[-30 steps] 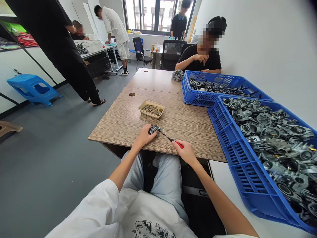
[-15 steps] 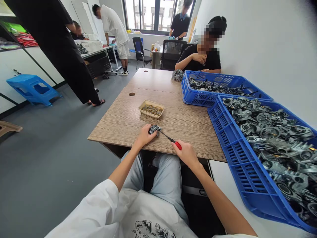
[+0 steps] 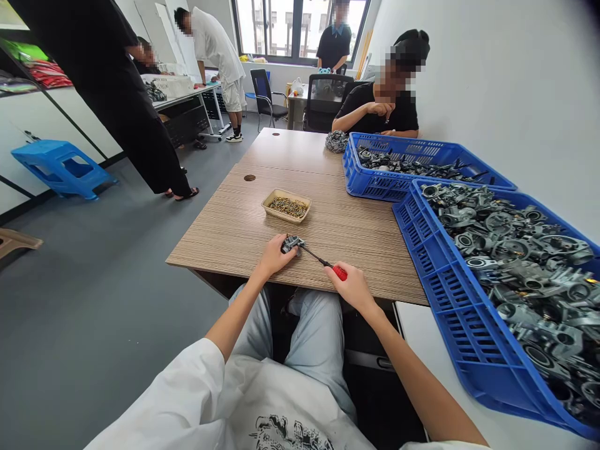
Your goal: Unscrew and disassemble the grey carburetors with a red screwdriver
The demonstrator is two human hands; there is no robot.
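Near the front edge of the wooden table, my left hand (image 3: 274,256) is closed around a small grey metal part (image 3: 293,244). My right hand (image 3: 350,284) grips the red handle of a screwdriver (image 3: 339,272). The dark shaft points left and its tip meets the right side of the metal part; the exact contact spot is too small to make out. Just beyond my left hand sits a small beige tray (image 3: 303,220) of brass-coloured and grey screws.
Two blue crates, one nearer (image 3: 469,350) and one farther (image 3: 375,184), hold many metal parts on the right. A bundle of metal pieces (image 3: 336,142) lies by the far crate. A person (image 3: 398,106) sits across the table; others stand farther back.
My right hand's fingers have shifted slightly around the red handle, showing more of it. My left hand and the metal part have stayed in place. A person at the back has moved slightly left.
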